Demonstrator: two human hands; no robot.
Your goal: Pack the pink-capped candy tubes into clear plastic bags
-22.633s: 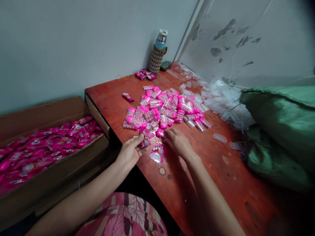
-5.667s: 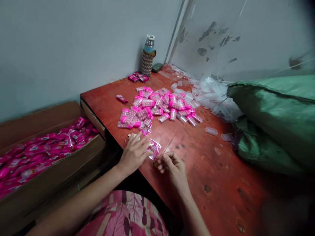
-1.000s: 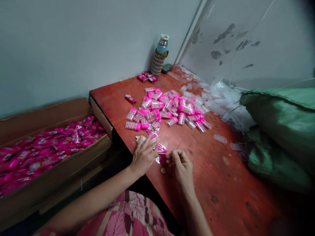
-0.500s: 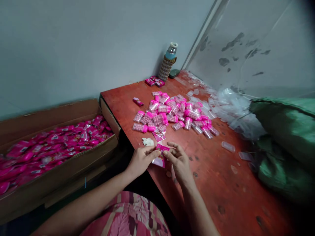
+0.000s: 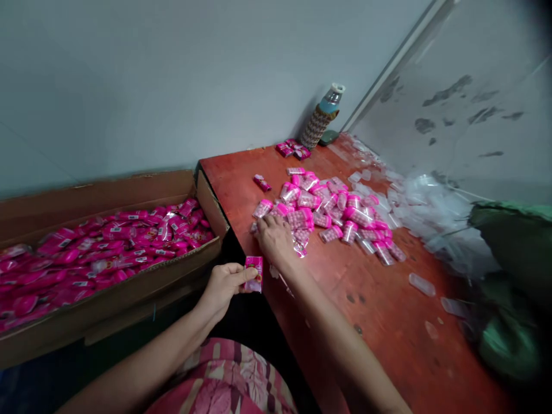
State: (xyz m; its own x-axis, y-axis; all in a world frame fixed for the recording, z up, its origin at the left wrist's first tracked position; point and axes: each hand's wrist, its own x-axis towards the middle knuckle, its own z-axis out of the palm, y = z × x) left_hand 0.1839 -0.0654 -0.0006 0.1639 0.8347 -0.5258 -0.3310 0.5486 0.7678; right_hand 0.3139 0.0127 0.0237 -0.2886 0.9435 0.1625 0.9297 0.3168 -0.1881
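Observation:
In my left hand (image 5: 222, 287) is a small pink printed packet (image 5: 254, 274), pinched between thumb and fingers just off the table's left edge. My right hand (image 5: 275, 238) reaches over the near left side of a heap of small clear bottles (image 5: 321, 201) with pink caps and pink beads inside. Its fingers are bent down around one bottle (image 5: 254, 227), of which only a bit shows; the fingertips are hidden. Beneath my right wrist lies a crumpled white scrap (image 5: 273, 271), partly covered. A shiny pink packet (image 5: 301, 251) lies beside the right hand.
At left stands a cardboard box (image 5: 142, 275) full of pink packed items (image 5: 129, 233). The red table (image 5: 379, 310) also bears pink packets (image 5: 293, 148), a flask in a woven cover (image 5: 319, 123), empty clear containers (image 5: 420, 201) and a green sack (image 5: 509, 247).
My right hand has let go of the packet and moved forward to the bottles. The left hand keeps the packet and has drawn left. The view has turned slightly left.

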